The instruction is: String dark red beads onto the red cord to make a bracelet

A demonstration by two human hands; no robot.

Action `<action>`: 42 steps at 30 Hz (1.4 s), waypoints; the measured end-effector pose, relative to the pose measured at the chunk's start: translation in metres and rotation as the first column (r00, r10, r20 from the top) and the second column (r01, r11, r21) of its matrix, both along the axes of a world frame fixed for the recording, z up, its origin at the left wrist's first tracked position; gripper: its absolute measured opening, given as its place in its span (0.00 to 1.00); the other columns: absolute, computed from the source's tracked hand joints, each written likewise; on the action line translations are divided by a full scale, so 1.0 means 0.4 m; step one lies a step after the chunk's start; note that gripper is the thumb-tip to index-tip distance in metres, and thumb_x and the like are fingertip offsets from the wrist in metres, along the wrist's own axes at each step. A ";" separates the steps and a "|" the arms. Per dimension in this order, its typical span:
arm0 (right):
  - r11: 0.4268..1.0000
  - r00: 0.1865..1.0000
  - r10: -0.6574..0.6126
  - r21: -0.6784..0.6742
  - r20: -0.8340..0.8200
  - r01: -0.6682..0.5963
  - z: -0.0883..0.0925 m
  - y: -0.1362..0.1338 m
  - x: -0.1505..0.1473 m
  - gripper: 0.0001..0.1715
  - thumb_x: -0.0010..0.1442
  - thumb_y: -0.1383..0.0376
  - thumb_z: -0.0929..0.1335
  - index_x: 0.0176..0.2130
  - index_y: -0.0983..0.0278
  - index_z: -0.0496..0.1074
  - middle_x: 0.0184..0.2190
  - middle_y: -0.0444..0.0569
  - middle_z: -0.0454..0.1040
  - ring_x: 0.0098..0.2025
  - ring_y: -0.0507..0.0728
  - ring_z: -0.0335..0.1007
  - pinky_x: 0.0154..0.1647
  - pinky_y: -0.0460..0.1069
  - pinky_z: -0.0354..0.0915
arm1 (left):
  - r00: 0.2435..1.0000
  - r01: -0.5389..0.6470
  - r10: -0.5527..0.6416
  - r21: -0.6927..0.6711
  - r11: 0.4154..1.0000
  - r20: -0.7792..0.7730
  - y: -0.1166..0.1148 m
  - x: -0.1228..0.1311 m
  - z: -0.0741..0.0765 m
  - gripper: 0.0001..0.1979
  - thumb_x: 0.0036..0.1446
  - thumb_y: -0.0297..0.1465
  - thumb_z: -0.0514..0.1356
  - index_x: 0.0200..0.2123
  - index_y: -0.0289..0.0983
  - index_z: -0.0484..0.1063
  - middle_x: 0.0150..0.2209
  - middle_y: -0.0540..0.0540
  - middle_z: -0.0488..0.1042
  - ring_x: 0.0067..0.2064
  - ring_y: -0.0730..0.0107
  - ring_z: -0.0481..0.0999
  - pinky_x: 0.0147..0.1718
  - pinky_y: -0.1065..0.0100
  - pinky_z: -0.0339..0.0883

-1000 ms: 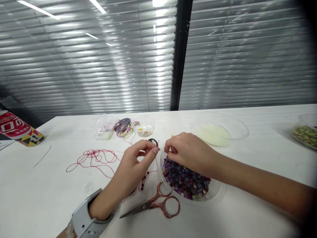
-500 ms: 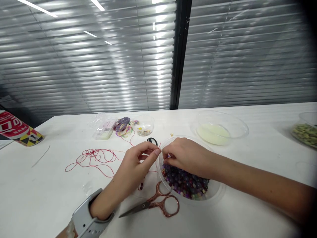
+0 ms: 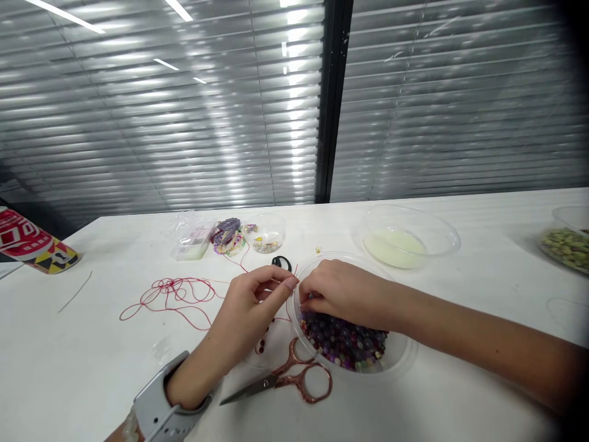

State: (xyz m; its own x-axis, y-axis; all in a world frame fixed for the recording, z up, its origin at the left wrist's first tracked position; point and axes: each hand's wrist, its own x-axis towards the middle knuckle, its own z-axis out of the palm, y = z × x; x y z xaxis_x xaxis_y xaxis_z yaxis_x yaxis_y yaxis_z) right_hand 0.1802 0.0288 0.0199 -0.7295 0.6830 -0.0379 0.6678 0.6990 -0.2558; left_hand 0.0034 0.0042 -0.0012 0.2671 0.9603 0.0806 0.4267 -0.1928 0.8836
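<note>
A few dark red beads (image 3: 262, 345) look strung; lots of loose beads (image 3: 345, 342) are left in the clear plastic bowl (image 3: 401, 353).
The left hand (image 3: 248, 313) has its thumb and finger pressed together on the tip of a red string (image 3: 296, 268), just beside the bowl. The right hand (image 3: 343, 291) dips into the bowl with curled fingers, and I cannot tell if it has a bead.

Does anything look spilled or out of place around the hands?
One small gold-coloured piece lies loose on the white table, just beyond the clear round plastic bowl of mostly purple beads, outside any container. Left of the bare left hand, the thin red cord lies in overlapping loops that look tangled.
</note>
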 end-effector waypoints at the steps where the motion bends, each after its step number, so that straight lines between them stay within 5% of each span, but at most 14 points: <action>1: 1.000 1.000 0.003 0.012 0.011 -0.003 0.001 -0.001 -0.001 0.11 0.57 0.69 0.64 0.28 0.65 0.75 0.26 0.48 0.77 0.29 0.54 0.70 0.27 0.47 0.55 | 1.000 -0.001 0.001 -0.010 1.000 0.006 0.000 -0.001 -0.001 0.11 0.58 0.38 0.56 0.32 0.36 0.73 0.27 0.48 0.73 0.29 0.70 0.68 0.26 0.71 0.61; 9: 0.995 0.999 0.021 0.093 0.044 -0.025 -0.002 -0.005 -0.008 0.10 0.53 0.69 0.63 0.23 0.65 0.70 0.22 0.47 0.73 0.24 0.52 0.63 0.23 0.47 0.48 | 1.000 0.008 -0.008 0.020 1.000 0.011 0.004 0.000 -0.001 0.10 0.58 0.36 0.57 0.31 0.36 0.73 0.28 0.47 0.74 0.31 0.69 0.70 0.29 0.70 0.63; 16: 0.996 0.978 -0.072 0.028 -0.197 0.079 0.027 -0.004 0.012 0.04 0.48 0.70 0.65 0.23 0.65 0.68 0.18 0.40 0.67 0.22 0.48 0.58 0.24 0.44 0.52 | 0.999 -0.029 0.025 0.162 0.986 0.023 0.005 -0.001 -0.010 0.08 0.59 0.33 0.55 0.32 0.37 0.72 0.33 0.48 0.73 0.37 0.68 0.70 0.36 0.69 0.63; 21: 0.983 0.864 -0.170 -0.137 -0.473 0.119 0.056 -0.003 0.017 0.03 0.51 0.70 0.66 0.27 0.65 0.70 0.17 0.37 0.62 0.20 0.45 0.55 0.22 0.43 0.54 | 0.993 -0.091 0.071 0.213 0.973 0.098 0.002 -0.001 -0.005 0.08 0.61 0.33 0.53 0.31 0.38 0.68 0.31 0.50 0.69 0.36 0.70 0.67 0.35 0.70 0.61; 26: 0.963 0.709 -0.191 -0.268 -0.679 0.004 0.025 0.000 0.003 0.04 0.57 0.64 0.66 0.32 0.63 0.69 0.20 0.38 0.65 0.22 0.46 0.60 0.23 0.43 0.58 | 0.979 -0.041 0.004 0.177 0.983 0.205 -0.009 -0.002 0.005 0.10 0.61 0.31 0.52 0.27 0.38 0.65 0.26 0.53 0.68 0.32 0.73 0.67 0.34 0.71 0.61; 34: 0.911 0.612 -0.272 -0.404 -0.743 -0.086 0.016 0.009 -0.004 0.06 0.58 0.63 0.68 0.33 0.63 0.68 0.18 0.36 0.64 0.20 0.45 0.63 0.21 0.41 0.59 | 0.958 0.007 -0.052 0.160 0.987 0.280 -0.019 -0.007 0.003 0.10 0.60 0.29 0.52 0.26 0.38 0.65 0.24 0.54 0.68 0.27 0.76 0.66 0.29 0.72 0.62; 42: 0.943 0.664 -0.241 -0.332 -0.708 -0.012 0.012 0.004 -0.003 0.05 0.58 0.63 0.67 0.33 0.62 0.68 0.18 0.36 0.63 0.20 0.45 0.61 0.21 0.42 0.57 | 0.948 -0.032 -0.009 0.124 0.992 0.318 -0.015 -0.004 0.003 0.10 0.59 0.28 0.53 0.24 0.38 0.64 0.22 0.55 0.67 0.24 0.77 0.65 0.24 0.74 0.62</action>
